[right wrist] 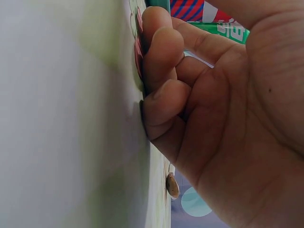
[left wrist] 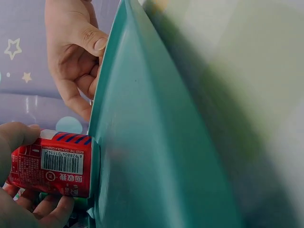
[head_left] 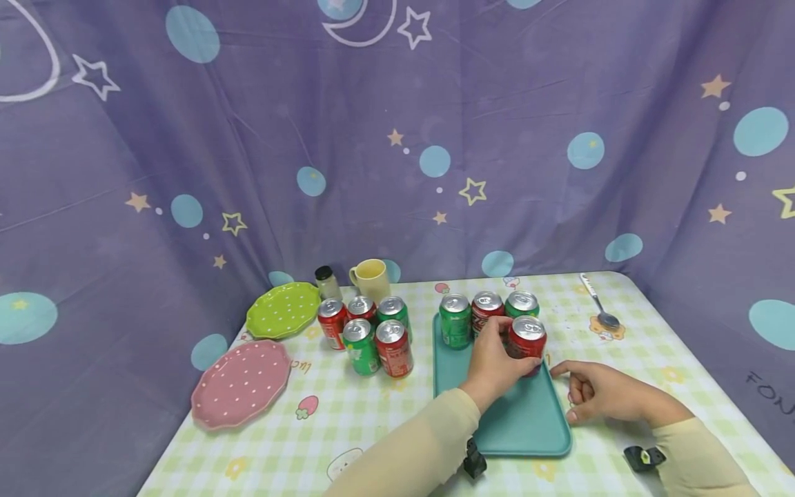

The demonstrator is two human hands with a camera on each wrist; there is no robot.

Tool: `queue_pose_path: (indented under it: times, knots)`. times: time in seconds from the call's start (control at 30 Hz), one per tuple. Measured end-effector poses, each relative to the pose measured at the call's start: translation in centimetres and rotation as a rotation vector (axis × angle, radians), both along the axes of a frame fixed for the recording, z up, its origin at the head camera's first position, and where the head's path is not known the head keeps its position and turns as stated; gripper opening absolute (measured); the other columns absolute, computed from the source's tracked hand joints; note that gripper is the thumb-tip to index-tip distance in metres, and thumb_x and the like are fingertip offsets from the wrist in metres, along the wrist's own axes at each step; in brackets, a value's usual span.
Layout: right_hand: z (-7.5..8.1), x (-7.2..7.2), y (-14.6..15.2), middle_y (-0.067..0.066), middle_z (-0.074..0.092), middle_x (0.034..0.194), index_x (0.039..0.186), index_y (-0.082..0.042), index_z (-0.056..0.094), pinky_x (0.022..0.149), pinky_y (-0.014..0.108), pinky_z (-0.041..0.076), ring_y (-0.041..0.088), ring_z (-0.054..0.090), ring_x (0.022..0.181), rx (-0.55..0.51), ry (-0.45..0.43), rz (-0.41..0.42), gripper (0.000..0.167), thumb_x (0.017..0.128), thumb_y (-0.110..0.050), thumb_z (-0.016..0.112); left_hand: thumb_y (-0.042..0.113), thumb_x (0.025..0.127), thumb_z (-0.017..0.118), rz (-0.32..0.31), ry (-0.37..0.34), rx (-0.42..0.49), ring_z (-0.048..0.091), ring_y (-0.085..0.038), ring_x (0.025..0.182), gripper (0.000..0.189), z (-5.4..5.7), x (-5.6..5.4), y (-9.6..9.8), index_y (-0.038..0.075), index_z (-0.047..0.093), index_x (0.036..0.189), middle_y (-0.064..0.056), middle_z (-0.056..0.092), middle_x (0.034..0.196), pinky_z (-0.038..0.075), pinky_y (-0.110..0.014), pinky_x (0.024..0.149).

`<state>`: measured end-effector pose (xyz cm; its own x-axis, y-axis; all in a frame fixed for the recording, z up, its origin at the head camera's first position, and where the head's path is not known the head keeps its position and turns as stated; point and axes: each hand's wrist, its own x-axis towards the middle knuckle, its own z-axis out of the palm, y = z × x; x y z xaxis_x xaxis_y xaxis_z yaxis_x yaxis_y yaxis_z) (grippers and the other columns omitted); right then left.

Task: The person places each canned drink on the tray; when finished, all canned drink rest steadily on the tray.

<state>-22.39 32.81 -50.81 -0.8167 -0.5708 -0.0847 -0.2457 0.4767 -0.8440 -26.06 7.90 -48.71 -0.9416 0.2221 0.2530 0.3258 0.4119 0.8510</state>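
Note:
My left hand point(head_left: 499, 360) grips a red Coca-Cola can point(head_left: 528, 338) around its side, thumb and fingers on opposite faces. In the left wrist view the base of that red can point(left wrist: 57, 164) meets the teal tray point(left wrist: 142, 142). Just behind it along the tray's far end point(head_left: 506, 431) stand a green can point(head_left: 455, 322), a dark red can point(head_left: 487, 306) and another green can point(head_left: 521, 302). Beside the tray's right edge, my right hand point(head_left: 611, 392) rests on the tablecloth, index finger reaching forward, thumb at the rim, other fingers loosely bent around nothing.
Left of the tray stands a cluster of several red and green cans point(head_left: 394, 348). Behind them are a yellow mug point(head_left: 371, 278) and a black-lidded jar point(head_left: 327, 283). A green plate point(head_left: 283, 310) and pink plate point(head_left: 241, 384) lie far left. A spoon point(head_left: 599, 301) lies back right.

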Motion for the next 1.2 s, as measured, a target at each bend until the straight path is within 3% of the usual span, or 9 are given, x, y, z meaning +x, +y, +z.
queue_pose_path:
  times: [0.93, 1.07, 1.2]
  knots:
    - [0.1, 0.1, 0.0, 0.007, 0.062, 0.086, 0.142, 0.006, 0.051, 0.054, 0.025, 0.047, 0.008, 0.052, 0.062, 0.008, -0.007, -0.008, 0.073, 0.084, -0.017, 0.089, 0.027, 0.077, 0.097, 0.001, 0.023, -0.011, 0.057, -0.004, 0.115, 0.071, -0.6, 0.0, 0.5, 0.025, 0.054, 0.133, 0.014, 0.059, 0.121, 0.052, -0.023, 0.098]
    - [0.0, 0.1, 0.0, 0.007, 0.063, 0.086, 0.142, 0.007, 0.051, 0.054, 0.025, 0.047, 0.008, 0.052, 0.062, -0.002, -0.007, 0.0, 0.073, 0.084, -0.017, 0.089, 0.031, 0.078, 0.096, -0.03, 0.052, -0.054, 0.058, -0.007, 0.117, 0.073, 0.3, 0.3, -0.3, 0.024, 0.052, 0.137, 0.011, 0.057, 0.126, 0.051, -0.022, 0.097]
    - [-0.1, 0.1, 0.0, 0.007, 0.063, 0.086, 0.141, 0.007, 0.051, 0.055, 0.024, 0.047, 0.007, 0.052, 0.063, -0.007, 0.001, 0.006, 0.072, 0.084, -0.017, 0.089, 0.03, 0.081, 0.094, -0.084, 0.128, -0.085, 0.06, -0.014, 0.121, 0.075, 2.5, 0.6, -2.3, 0.02, 0.052, 0.142, 0.004, 0.058, 0.133, 0.05, -0.023, 0.101]
